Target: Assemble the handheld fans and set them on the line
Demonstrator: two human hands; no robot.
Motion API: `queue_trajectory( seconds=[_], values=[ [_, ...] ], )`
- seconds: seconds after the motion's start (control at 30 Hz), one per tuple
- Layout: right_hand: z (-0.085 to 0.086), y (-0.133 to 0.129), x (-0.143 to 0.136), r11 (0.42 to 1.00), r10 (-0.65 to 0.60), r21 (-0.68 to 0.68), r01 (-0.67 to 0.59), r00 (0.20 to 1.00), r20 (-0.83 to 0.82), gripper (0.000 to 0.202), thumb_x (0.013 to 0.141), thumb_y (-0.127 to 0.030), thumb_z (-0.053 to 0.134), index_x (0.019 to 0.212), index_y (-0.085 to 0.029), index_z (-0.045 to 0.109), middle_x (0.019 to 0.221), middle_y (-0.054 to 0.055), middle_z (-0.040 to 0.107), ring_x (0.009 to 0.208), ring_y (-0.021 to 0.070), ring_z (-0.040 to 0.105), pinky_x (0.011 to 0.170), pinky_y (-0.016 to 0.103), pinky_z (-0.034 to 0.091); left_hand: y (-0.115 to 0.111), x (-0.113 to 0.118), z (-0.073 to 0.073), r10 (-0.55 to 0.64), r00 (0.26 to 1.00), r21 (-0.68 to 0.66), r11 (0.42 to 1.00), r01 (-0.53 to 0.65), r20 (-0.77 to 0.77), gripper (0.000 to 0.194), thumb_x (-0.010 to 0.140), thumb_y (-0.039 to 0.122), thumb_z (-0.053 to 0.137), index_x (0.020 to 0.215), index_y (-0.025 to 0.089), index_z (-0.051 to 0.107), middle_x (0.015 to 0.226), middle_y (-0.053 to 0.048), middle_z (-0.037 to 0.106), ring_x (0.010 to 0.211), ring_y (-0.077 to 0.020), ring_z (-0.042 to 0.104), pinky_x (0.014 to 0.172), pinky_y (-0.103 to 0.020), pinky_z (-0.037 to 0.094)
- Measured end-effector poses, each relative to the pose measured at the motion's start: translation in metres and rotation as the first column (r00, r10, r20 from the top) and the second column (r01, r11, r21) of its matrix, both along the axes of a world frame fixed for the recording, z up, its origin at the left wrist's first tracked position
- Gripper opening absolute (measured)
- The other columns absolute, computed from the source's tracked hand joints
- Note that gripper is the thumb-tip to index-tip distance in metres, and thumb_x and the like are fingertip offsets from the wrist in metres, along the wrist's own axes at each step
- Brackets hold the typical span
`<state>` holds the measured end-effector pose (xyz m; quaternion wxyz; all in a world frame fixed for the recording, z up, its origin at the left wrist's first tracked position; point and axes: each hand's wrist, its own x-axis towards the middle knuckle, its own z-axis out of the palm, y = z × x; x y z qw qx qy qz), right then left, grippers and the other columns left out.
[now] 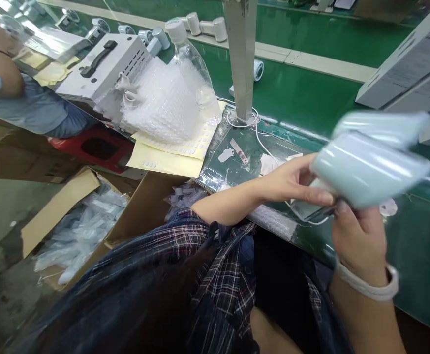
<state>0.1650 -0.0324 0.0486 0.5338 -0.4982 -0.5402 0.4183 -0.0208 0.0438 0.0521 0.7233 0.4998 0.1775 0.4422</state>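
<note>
A glossy light blue hair dryer (372, 169), smeared by motion, is held above the right part of the green workbench (417, 246). Two rounded, overlapping sections of it show, one behind the other. My left hand (299, 184) grips its near left end, thumb on top and fingers partly hidden behind it. From below, my right hand (360, 231) closes on its lower edge, with a pale band (370, 285) around the wrist. Beneath the hands a thin white cable (264, 142) loops over the bench, near a strip of bubble wrap (274, 221).
A metal post (240, 59) rises ahead of me. Left of it stand a clear plastic bottle (196, 73), bubble wrap (159, 98) and yellow sticker sheets (167, 160). White boxes (407, 69) stand at right. A carton (126, 216) sits below left; a co-worker's arm (4, 73) shows beyond.
</note>
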Motion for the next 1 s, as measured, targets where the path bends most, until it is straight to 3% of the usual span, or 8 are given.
queue_trajectory(
  seconds=[0.07,0.13,0.2,0.3,0.4,0.57,0.73,1.0],
  values=[
    [0.005,-0.003,0.006,0.997,0.04,-0.057,-0.048,0.99,-0.135,0.044,0.082,-0.038,0.09,0.121,-0.027,0.073,0.118,0.008,0.074,0.108,0.0294,0.071,0.1,0.051,0.058,-0.005,-0.007,-0.004,-0.017,0.999,0.018,1.0,0.018,-0.047,0.068,0.059,0.066,0.095,0.104,0.021,0.072,0.096,-0.006,0.074,0.109,-0.0299,0.072,0.097,-0.045,0.06],
    [0.009,-0.005,0.008,0.998,0.003,-0.055,-0.014,0.981,-0.193,0.051,0.073,-0.03,0.097,0.119,-0.027,0.074,0.1,0.004,0.073,0.093,0.0252,0.07,0.087,0.045,0.062,-0.011,-0.011,-0.007,0.057,0.998,-0.053,0.997,-0.057,-0.002,0.065,0.069,0.073,0.086,0.107,0.022,0.07,0.098,-0.006,0.072,0.103,-0.0265,0.072,0.096,-0.045,0.059],
    [0.011,-0.004,0.006,0.998,-0.016,-0.067,-0.001,0.969,-0.247,0.05,0.073,-0.027,0.096,0.118,-0.029,0.072,0.092,0.0,0.068,0.085,0.0209,0.067,0.08,0.039,0.061,-0.016,-0.012,-0.009,0.096,0.992,-0.185,0.979,-0.08,0.082,0.065,0.079,0.074,0.077,0.115,0.022,0.065,0.098,-0.006,0.07,0.093,-0.0222,0.071,0.092,-0.044,0.06],
    [0.01,-0.003,0.002,0.989,-0.015,-0.144,-0.038,0.936,-0.352,0.037,0.077,-0.028,0.09,0.109,-0.026,0.071,0.095,0.0,0.066,0.081,0.0185,0.064,0.072,0.034,0.058,-0.026,-0.009,-0.008,0.067,0.984,-0.315,0.949,-0.012,0.164,0.071,0.075,0.056,0.086,0.128,0.024,0.052,0.097,-0.002,0.064,0.083,-0.0176,0.067,0.08,-0.039,0.059],
    [0.006,-0.005,0.002,0.976,0.01,-0.195,-0.1,0.91,-0.415,0.033,0.077,-0.03,0.084,0.106,-0.022,0.071,0.1,0.004,0.068,0.081,0.0202,0.065,0.067,0.034,0.057,-0.034,-0.003,-0.006,0.029,0.992,-0.294,0.956,0.008,0.122,0.073,0.069,0.035,0.091,0.125,0.024,0.045,0.098,0.001,0.06,0.081,-0.0157,0.064,0.077,-0.036,0.055],
    [0.006,-0.013,-0.002,0.984,0.048,-0.141,-0.107,0.927,-0.373,0.026,0.078,-0.03,0.081,0.101,-0.021,0.071,0.089,0.005,0.069,0.076,0.0216,0.065,0.067,0.036,0.056,-0.034,0.001,-0.013,-0.044,0.999,-0.137,0.989,0.048,0.032,0.07,0.071,0.039,0.087,0.121,0.022,0.041,0.097,0.0,0.06,0.078,-0.0177,0.065,0.084,-0.043,0.053],
    [0.005,-0.015,-0.011,0.981,0.051,-0.157,-0.118,0.924,-0.378,0.027,0.077,-0.034,0.082,0.098,-0.022,0.071,0.091,0.005,0.071,0.073,0.0204,0.064,0.066,0.035,0.056,-0.035,-0.005,-0.012,-0.086,0.996,-0.062,0.994,0.086,0.0,0.065,0.076,0.038,0.086,0.117,0.023,0.038,0.097,-0.002,0.063,0.079,-0.0183,0.067,0.076,-0.037,0.054],
    [-0.001,-0.013,-0.016,0.981,0.016,-0.174,-0.082,0.935,-0.353,0.023,0.079,-0.026,0.07,0.102,-0.024,0.071,0.093,0.005,0.07,0.075,0.0211,0.064,0.066,0.036,0.059,-0.039,-0.011,-0.006,-0.12,0.993,-0.114,0.986,0.121,0.019,0.064,0.08,0.044,0.087,0.119,0.023,0.04,0.1,-0.002,0.062,0.085,-0.0185,0.07,0.08,-0.038,0.058]
  ],
)
